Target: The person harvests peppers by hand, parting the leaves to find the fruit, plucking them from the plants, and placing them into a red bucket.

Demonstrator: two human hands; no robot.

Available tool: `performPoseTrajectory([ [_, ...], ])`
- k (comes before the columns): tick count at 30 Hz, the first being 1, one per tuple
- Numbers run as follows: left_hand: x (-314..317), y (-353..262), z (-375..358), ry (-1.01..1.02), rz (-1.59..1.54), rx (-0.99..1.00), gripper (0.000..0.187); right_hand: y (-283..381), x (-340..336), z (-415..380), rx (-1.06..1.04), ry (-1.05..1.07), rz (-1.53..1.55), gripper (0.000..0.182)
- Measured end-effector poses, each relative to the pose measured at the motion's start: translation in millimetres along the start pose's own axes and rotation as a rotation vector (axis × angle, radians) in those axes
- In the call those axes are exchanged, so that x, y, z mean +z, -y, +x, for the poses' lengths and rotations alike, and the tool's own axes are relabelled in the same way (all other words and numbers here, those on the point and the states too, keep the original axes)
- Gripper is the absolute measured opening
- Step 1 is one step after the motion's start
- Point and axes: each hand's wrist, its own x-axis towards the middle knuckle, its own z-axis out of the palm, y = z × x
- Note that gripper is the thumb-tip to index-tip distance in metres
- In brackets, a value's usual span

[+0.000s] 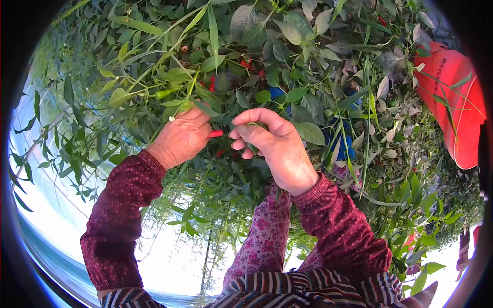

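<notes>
My left hand [182,137] is among the pepper plants, back of the hand up, its fingers curled and partly hidden by leaves. From its thumb side sticks out a red chili pepper [215,133], which it appears to grip. A small gap to the right, my right hand [277,146] is closed, with thumb and forefinger nearly meeting and the other fingers curled. Something thin and green shows at its fingertips, too small to name. More red chili peppers [246,63] hang in the foliage beyond both hands. A pale green pepper [163,94] is just above my left hand.
Dense leafy plants [303,31] surround both hands. A red container [452,97] with printed lettering stands at the right among the leaves. Blue material [343,141] shows through the foliage right of my right hand. My flowered trouser leg [264,231] is below.
</notes>
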Motion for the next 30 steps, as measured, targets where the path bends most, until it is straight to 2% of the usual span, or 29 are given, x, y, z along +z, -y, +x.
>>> performPoseTrajectory([
  [1, 6.6, -4.8, 1.3, 0.003, -0.003, -0.004, 0.016, 1.5, 0.4, -0.9, 0.01, -0.012, -0.011, 0.014],
  [3, 18.8, -12.7, 5.6, 0.321, -0.05, -0.28, 0.014, 2.1, 3.7, -2.8, 0.016, -0.013, -0.022, 0.014],
  [4, 19.1, -14.1, 19.2, 0.315, -0.047, -0.281, 0.014, 2.6, 3.4, -2.7, 0.019, -0.01, -0.02, 0.014],
  [6, 23.2, -8.7, 49.7, 0.585, -0.202, -0.561, 0.022, 1.3, 1.2, -2.5, 0.015, 0.001, -0.006, 0.014],
  [7, 42.9, 0.2, 55.4, 0.583, -0.204, -0.557, 0.022, 0.8, 1.1, -3.4, 0.015, -0.003, -0.009, 0.014],
  [9, 100.9, 21.0, 62.6, -0.264, -0.028, -0.543, 0.021, 1.6, 2.1, -4.7, 0.01, -0.005, -0.003, 0.014],
  [10, 114.2, 34.8, 74.1, -0.37, 0.013, -0.561, 0.021, 2.2, 2.1, -4.8, 0.007, -0.006, -0.01, 0.014],
  [12, 124.4, 56.8, 90.3, -0.264, 0.093, -0.669, 0.021, 1.5, 0.4, -7.2, 0.005, -0.02, -0.006, 0.015],
  [14, 140.4, 73.8, 90.6, -0.04, 0.092, -0.768, 0.021, -0.5, -3.3, -8.3, 0.003, -0.02, -0.005, 0.015],
  [17, 158.9, 85.1, 75.4, 0.147, 0.086, -0.803, 0.021, -1.5, -4.3, -8.6, 0.008, -0.017, 0.013, 0.016],
  [19, 163.5, 87.7, 65.6, 0.161, 0.098, -0.781, 0.022, -1.2, -3.3, -10.5, 0.025, -0.018, 0.029, 0.016],
  [23, 158.2, 100.5, 56.8, 0.062, 0.114, -0.67, 0.022, -3.0, -5.6, -10.4, 0.028, 0.007, 0.024, 0.016],
  [27, 146.3, 102.5, 42.4, -0.027, 0.015, -0.616, 0.023, 10.6, -15.3, -10.2, -0.092, -0.131, 0.145, 0.016],
  [29, 122.9, 86.3, 37.5, -0.017, -0.188, -0.767, 0.022, 11.2, -19.4, -8.2, -0.127, -0.16, 0.196, 0.015],
  [30, 109.2, 72.4, 32.2, -0.005, -0.403, -0.913, 0.021, 11.4, -19.5, -7.2, -0.125, -0.159, 0.198, 0.015],
])
